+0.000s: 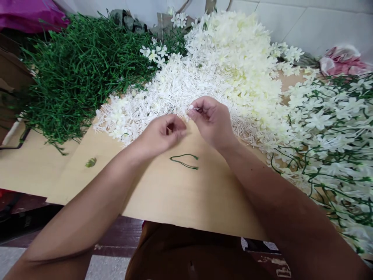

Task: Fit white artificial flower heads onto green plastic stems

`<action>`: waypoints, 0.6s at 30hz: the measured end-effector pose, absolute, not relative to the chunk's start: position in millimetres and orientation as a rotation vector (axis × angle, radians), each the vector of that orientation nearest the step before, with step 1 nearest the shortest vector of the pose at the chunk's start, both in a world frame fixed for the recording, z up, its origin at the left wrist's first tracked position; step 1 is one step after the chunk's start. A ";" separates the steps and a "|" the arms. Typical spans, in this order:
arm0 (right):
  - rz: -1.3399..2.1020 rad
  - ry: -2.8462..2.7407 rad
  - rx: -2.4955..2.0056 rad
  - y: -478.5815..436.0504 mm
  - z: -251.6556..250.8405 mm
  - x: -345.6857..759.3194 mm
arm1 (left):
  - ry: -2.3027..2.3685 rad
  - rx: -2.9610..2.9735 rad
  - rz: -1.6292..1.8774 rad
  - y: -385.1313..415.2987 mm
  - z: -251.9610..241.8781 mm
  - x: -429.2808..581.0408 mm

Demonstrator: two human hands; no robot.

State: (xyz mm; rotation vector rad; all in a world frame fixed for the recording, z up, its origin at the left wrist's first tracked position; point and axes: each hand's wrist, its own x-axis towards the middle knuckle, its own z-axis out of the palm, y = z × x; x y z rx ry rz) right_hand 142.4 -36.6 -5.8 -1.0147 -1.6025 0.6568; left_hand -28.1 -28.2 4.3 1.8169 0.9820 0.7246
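My right hand (212, 121) pinches a small white artificial flower piece (190, 107) between thumb and fingertips, over the front edge of the white pile. Just to its left, my left hand (163, 134) is curled, thumb and forefinger nearly meeting; whatever may be between the tips is too small to make out. Below both hands, a bent green plastic stem (184, 161) with two forked ends lies on the cardboard (175, 194). Behind the hands spreads a heap of thin white stamen pieces (186, 83).
Green stems (87, 66) are heaped at the left, pale yellow-white petals (247, 50) at the back. White flowers on green stems (329, 128) cover the right side. A small green scrap (91, 162) lies front left; a pink and white bag (345, 60) is at the wall.
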 end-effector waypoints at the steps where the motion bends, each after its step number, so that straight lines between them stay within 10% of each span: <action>1: 0.673 -1.583 -1.011 -35.0 -4.9 145.5 | 0.946 1.951 0.606 -30.3 4.4 -28.5; 7: 0.844 -1.484 -1.025 -30.9 -7.1 152.6 | 0.779 2.391 0.282 -40.6 1.3 -21.6; 18: 1.298 -1.229 -1.025 -37.1 -21.9 141.9 | 1.102 1.558 0.808 -11.9 -8.0 -37.7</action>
